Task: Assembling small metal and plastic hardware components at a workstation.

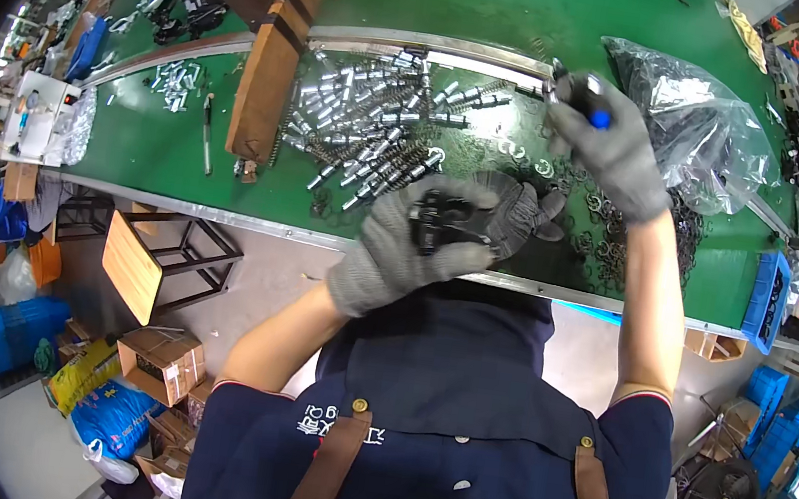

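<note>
So the left hand [396,236] is clamping a black part [431,221] near the centre of the frame, above the desk [156,142] by its lower edge, while the right hand [614,152], well apart at upper right, is gripping a blue-ended tool [599,119]. If that knit glove [355,279] is slipping, the part could be dropping to the floor [276,269]. Its long axis is maybe running up-down, but fingers are hiding which way it's pointing.

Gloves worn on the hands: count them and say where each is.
2: one on the left hand, around a black part by the front bench edge; one on the right hand, gripping a blue-ended object beside the clear plastic bag. Neither is hidden.
</note>
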Available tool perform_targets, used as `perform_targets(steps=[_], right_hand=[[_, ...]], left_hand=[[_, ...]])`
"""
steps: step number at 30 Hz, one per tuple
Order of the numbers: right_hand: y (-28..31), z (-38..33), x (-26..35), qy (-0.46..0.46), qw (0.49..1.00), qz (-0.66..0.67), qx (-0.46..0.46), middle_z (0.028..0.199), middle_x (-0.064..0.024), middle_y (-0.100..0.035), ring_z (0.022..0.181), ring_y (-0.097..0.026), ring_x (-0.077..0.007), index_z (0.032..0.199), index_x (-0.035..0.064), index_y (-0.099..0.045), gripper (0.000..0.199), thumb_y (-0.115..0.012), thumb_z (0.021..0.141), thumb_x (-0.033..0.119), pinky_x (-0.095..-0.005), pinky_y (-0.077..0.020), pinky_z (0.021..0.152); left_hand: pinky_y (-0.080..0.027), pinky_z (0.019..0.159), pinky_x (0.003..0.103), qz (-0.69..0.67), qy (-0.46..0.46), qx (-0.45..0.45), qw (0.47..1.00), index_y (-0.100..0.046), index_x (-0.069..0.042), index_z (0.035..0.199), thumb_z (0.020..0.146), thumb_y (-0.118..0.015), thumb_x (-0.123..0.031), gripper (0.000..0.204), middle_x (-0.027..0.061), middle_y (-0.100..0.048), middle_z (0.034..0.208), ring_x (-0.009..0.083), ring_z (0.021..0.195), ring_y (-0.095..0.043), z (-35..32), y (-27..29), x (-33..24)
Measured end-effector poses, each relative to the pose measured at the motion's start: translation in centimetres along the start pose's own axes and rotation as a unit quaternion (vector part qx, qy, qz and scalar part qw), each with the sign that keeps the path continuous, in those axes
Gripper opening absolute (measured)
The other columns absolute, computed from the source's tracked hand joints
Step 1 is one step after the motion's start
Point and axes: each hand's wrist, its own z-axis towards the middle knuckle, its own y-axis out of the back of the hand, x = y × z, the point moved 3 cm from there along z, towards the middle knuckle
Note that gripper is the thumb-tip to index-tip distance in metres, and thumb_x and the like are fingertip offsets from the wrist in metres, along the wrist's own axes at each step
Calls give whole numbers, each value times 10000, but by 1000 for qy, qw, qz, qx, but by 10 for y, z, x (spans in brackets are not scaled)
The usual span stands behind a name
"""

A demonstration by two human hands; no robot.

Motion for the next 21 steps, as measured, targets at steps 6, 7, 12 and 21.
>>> perform_targets(steps=[6,7,12,21], right_hand=[[22,-69,8,45,997,-51,33,804,-32,-647,658,-603,-126,945,25,-672,91,-699,862,50,-274,-496,610],[23,-70,7,40,997,-51,30,804,-32,-647,658,-603,-126,945,25,-672,91,-699,862,50,-274,-496,610],[12,-66,50,229,937,-245,101,876,-97,-665,770,-659,-234,969,48,-675,193,-766,799,52,-336,-529,685],[6,-63,20,200,954,-203,97,996,-39,-588,772,-576,-158,1296,127,-593,647,-874,728,259,-277,-493,668]], left_hand=[[-540,949,330,-154,24,39,987,-628,-63,1227,750,-894,-185,559,71,-688,1172,144,1033,-655,33,-36,17],[-532,963,333,-124,1,45,991,-615,-67,1239,766,-878,-152,548,72,-675,1195,155,1065,-647,35,-37,25],[-516,984,343,-55,-94,41,993,-592,-77,1254,777,-862,-87,549,73,-643,1239,181,1134,-623,39,-41,38],[-528,917,331,71,-201,-28,977,-566,-75,1269,784,-856,-150,570,89,-642,1186,210,1026,-650,40,-42,50]])
